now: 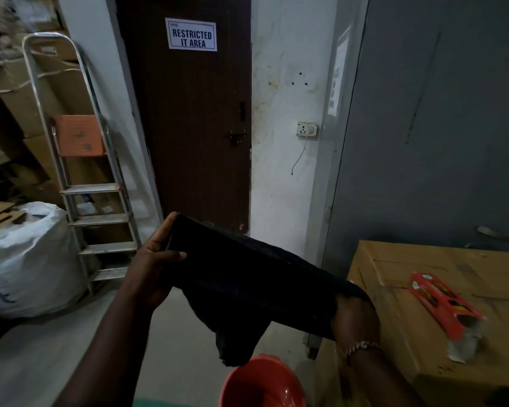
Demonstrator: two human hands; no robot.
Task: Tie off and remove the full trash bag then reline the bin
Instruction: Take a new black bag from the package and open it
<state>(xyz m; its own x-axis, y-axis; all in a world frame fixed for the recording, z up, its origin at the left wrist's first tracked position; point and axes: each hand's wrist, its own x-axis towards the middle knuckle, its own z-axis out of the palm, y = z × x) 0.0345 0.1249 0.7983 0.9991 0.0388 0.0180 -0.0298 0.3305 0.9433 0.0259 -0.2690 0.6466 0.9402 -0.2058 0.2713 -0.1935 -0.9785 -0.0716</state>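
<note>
Nearest the camera, low in the middle, sits the red bin (262, 383) on the floor. Its inside looks bare and shiny, with no bag in it.

Far left, a big white sack (27, 259) stands on the floor. I cannot tell if it is the old trash. Just to its right, a metal ladder (86, 186) leans by some brown boxes. Behind, in the middle, is a dark door (194, 127) with a sign that says RESTRICTED IT AREA.

Next comes the left hand (159, 259). Its grip is closed on the far left end of a black bag (247, 274), with the thumb on the front and the fingers behind. The bag stretches from there down to the right and hangs right above the bin, not touching it. It looks flat and folded, not opened up.

At the bag's right end is the right hand (354, 315). The bag covers its fingers, so I cannot tell if that grip is closed or open.

Far right, a big cardboard box (394, 274) holds a red packet (441, 304) lying on top, open at its near end.

I think the old bag is already out, since the bin looks bare. What is left is the relining: open the new bag, push it down into the bin and fold its top over the rim.
</note>
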